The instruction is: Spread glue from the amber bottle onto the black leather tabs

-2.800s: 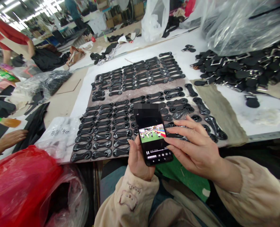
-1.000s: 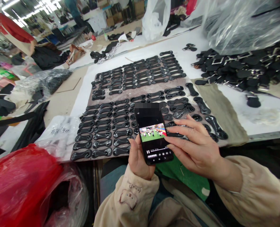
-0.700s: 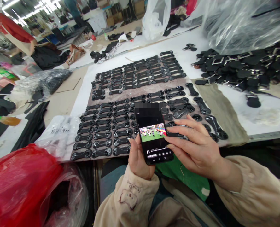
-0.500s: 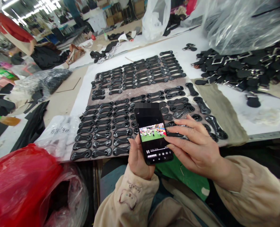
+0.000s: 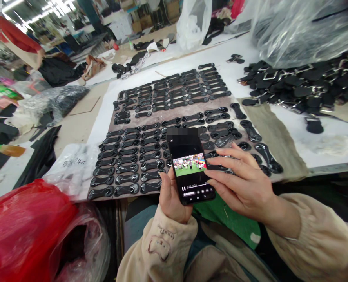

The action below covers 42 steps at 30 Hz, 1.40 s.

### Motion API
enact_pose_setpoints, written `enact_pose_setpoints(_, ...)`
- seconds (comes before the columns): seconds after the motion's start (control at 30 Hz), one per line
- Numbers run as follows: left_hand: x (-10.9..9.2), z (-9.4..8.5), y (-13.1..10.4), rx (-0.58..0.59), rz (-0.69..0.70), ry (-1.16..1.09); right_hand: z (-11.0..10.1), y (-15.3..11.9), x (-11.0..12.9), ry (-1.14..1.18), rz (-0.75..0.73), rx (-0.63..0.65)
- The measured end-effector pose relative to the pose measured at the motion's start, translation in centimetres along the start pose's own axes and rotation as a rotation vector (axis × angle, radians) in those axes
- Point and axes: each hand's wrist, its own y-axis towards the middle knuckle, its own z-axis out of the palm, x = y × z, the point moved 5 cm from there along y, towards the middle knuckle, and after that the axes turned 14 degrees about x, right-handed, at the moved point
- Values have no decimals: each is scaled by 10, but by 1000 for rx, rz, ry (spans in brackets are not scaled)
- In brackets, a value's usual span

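Observation:
My left hand (image 5: 174,199) is closed round the lower left side of a black smartphone (image 5: 191,168), held upright and slightly tilted above the table's front edge. A video with figures on a green floor plays on its screen. My right hand (image 5: 241,178) has its fingers stretched out and a little apart, the fingertips at the phone's right edge. Whether they press on it I cannot tell. Behind the phone, rows of black glossy strap pieces (image 5: 127,168) with rounded ends lie on a brownish board (image 5: 159,115); the phone and my right hand hide some of them.
A heap of black straps with metal buckles (image 5: 303,84) lies at the right, below clear plastic sheeting (image 5: 303,31). At the lower left is a red plastic bag (image 5: 27,231). A glue bottle (image 5: 12,150) lies at the left edge. A person's red sleeve (image 5: 15,33) shows at the upper left.
The video on the phone has run on slightly. My hands and the strap pieces have not visibly moved.

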Motion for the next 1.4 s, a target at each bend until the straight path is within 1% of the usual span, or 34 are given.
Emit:
enact_pose_setpoints(0.23, 0, 1, -1, 20, 3, -23, -1, 1, 1, 5, -1, -9)
enact_pose_setpoints(0.63, 1, 0, 0, -14, -19, 0, -1, 1, 1, 4, -2, -1)
enact_pose_setpoints(0.83, 0, 1, 0, 13, -10, -24, -1, 1, 2, 10, -6, -3)
enact_pose_setpoints(1.23, 0, 0, -1, -18, -17, 9, 0, 2, 1, 8, 2, -8)
enact_pose_setpoints(1.4, 1, 0, 0, 14, -11, -18, -1, 2, 2, 13, 0, -10)
